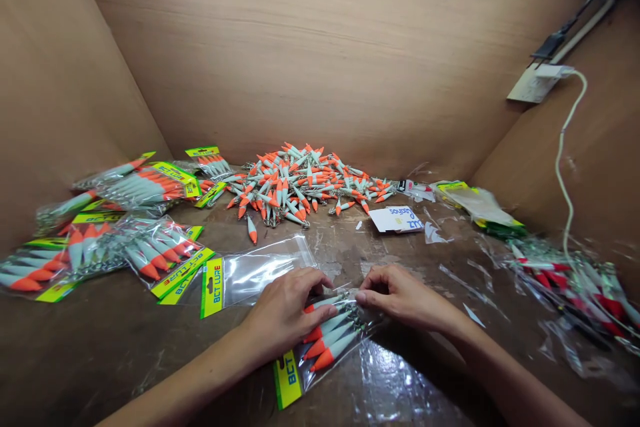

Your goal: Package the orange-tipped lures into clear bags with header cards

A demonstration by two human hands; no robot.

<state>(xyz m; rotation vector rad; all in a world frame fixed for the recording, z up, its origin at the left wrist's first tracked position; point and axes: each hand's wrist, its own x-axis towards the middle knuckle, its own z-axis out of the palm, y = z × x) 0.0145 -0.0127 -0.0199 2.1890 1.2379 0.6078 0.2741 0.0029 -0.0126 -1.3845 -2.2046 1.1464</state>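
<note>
A clear plastic bag point(320, 383) with a yellow-green "BCT" header lies on the brown table, tilted, with several orange-and-white fishing lures point(330, 347) side by side inside it. My left hand point(287, 303) rests over the bag's upper left, thumb across the lures and fingers curled at the far edge. At the bag's right end, beside the lures' metal fittings, my right hand point(403, 293) pinches the plastic between thumb and curled fingers. Just behind my left hand a flat "BCT LURE" bag point(260, 267) lies on the table, no lures visible in it.
Loose orange-and-white lures form a pile point(295, 187) at the back. Filled bags point(145, 187) are heaped on the left. To the right are a white card point(397, 219), stacked packaging point(480, 207), red-and-white lures point(565, 273) and plastic scraps. A white cable point(560, 147) hangs from a socket.
</note>
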